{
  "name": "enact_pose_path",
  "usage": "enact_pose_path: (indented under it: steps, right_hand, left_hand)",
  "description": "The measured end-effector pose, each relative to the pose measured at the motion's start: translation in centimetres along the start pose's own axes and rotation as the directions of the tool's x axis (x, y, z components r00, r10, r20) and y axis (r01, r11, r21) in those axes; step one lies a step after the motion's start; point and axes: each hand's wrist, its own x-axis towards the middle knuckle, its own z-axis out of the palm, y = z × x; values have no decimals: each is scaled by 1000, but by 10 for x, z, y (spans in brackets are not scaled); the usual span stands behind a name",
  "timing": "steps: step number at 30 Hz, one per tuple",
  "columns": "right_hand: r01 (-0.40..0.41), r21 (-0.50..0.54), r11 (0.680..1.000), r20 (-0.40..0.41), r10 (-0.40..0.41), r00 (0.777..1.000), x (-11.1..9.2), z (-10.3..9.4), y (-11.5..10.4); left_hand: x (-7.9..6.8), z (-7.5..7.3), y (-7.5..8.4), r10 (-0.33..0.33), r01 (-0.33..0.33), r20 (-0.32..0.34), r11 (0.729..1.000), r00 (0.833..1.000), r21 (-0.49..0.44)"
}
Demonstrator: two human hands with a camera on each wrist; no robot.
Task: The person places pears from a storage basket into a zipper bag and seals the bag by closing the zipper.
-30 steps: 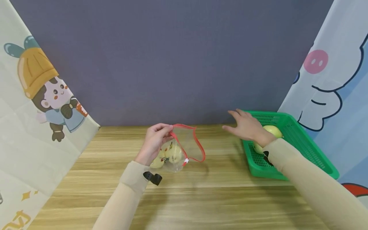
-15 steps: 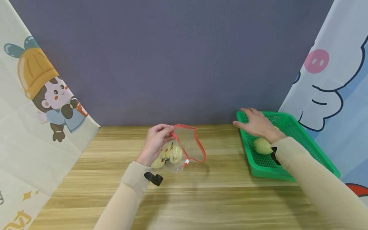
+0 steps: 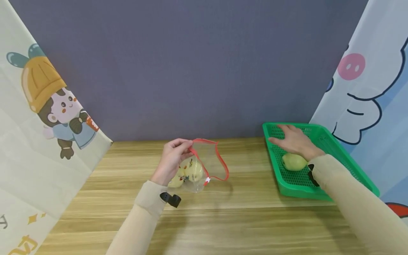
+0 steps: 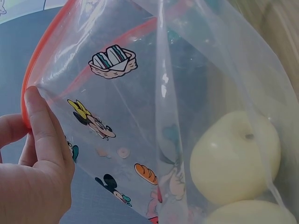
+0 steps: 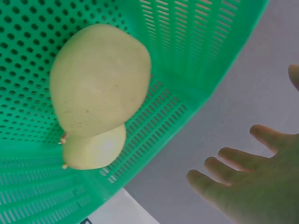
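Observation:
My left hand (image 3: 171, 159) pinches the red zip rim of a clear plastic zip bag (image 3: 211, 156), its mouth gaping to the right. Inside lie pale yellow, apple-like fruits (image 4: 236, 158), seen through the printed film in the left wrist view. Over the green basket (image 3: 272, 166) hovers my right hand (image 3: 296, 142), fingers spread and holding nothing. A yellow-green fruit (image 3: 294, 162) lies in the basket beneath that hand. In the right wrist view a large pale fruit (image 5: 100, 74) partly covers a smaller yellowish one (image 5: 96, 150), both with short stems; the fingers (image 5: 233, 161) stay apart from them.
The wood-grain table (image 3: 242, 226) stretches between bag and basket. A grey-blue wall (image 3: 197, 71) rises at the back. Cartoon-printed sheets hang at the left (image 3: 28, 148) and right (image 3: 392, 120). The basket stands close to the back wall and the right sheet.
My right hand has moved rightward from the basket's left edge to over its inside, uncovering more of the near fruit. My left hand and the bag have hardly moved.

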Motion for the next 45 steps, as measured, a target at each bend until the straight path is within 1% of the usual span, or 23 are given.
enact_pose_path:
  steps: [7,15,21,25,28,33,40,45]
  right_hand:
    - [-29,1,1000,46,28,999,1,3,12]
    - [-61,18,998,77,60,995,3,7,23]
    - [-81,21,996,96,79,992,1,13,28]
    - [-71,14,997,96,69,993,2,18,30]
    - [-70,11,997,114,68,991,2,22,34]
    - [-87,8,996,179,84,980,0,26,39]
    - [-73,9,997,289,67,955,-1,30,45]
    - [-70,-1,998,330,67,942,-1,32,50]
  left_hand:
    - [0,-2,0,-5,5,0,1000,1000,-1]
    - [-1,-1,1,-10,10,4,1000,1000,8]
    - [-1,-2,0,-2,2,9,1000,1000,10]
    - [0,-1,0,0,0,8,1000,1000,2]
    - [0,-1,0,-4,4,6,1000,1000,0]
    - [0,-1,-2,3,-3,9,1000,1000,-7]
    - [0,-1,-2,7,-7,11,1000,1000,-5]
    - [1,-1,-3,7,-7,3,1000,1000,2]
